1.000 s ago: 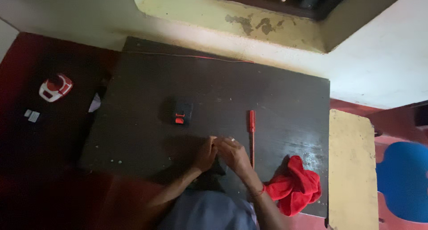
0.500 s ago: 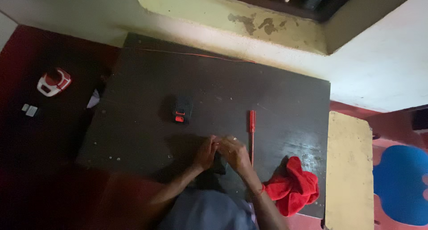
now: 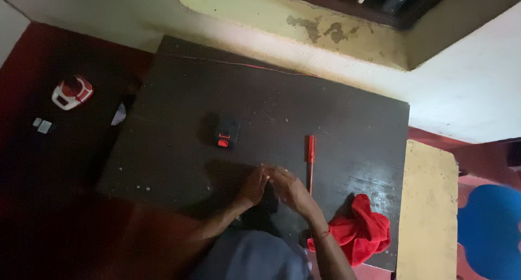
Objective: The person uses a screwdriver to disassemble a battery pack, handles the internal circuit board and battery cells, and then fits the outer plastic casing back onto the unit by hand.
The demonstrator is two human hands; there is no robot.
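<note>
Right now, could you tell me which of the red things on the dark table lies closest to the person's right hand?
The slim red screwdriver, lying straight just beyond the right hand. The crumpled red cloth sits back by the wrist, and the small black device with red button is farther off.

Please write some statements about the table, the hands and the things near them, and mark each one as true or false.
1. The two hands, left hand and right hand, are close together at the near edge of the table. True.
2. The red screwdriver is in the right hand. False: it lies on the table, just beside that hand.
3. A red cloth lies at the near right corner of the table. True.
4. The small black device sits on the yellow stool. False: it sits on the table, beyond the hands.
5. A red and white object lies on the floor left of the table. True.
</note>
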